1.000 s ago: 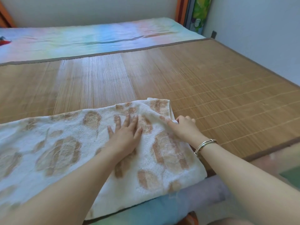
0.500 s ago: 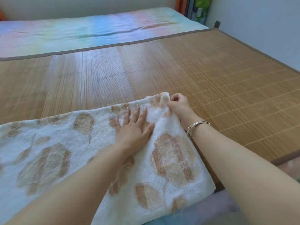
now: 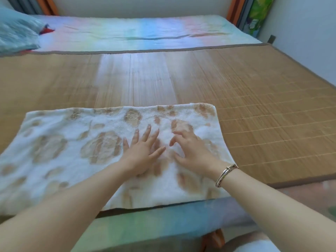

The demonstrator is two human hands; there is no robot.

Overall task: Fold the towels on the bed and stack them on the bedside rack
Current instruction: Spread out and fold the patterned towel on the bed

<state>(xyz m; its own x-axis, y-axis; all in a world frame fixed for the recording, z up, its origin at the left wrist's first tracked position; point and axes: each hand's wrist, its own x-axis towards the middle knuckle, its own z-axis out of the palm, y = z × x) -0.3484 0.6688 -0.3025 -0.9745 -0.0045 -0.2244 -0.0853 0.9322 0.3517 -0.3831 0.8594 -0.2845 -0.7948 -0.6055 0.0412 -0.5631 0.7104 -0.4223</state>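
A white towel (image 3: 72, 148) with tan blotches lies spread flat on the bamboo mat (image 3: 263, 113), its near edge along the front of the bed. My left hand (image 3: 143, 151) rests palm down on the towel's right half, fingers straight and spread. My right hand (image 3: 190, 151), with a metal bangle on the wrist, lies on the towel just to the right of it, fingers slightly bent and touching the cloth. Neither hand grips the towel. No rack is in view.
The mat covers the near part of the bed. Beyond it lies a pastel rainbow sheet (image 3: 145, 33). A light blue pillow (image 3: 16, 31) sits at the far left. A wall (image 3: 309, 42) runs along the right side of the bed.
My right hand let go of the towel's far right corner and moved back onto the towel beside my left hand. The view shifted left, showing the towel's full width.
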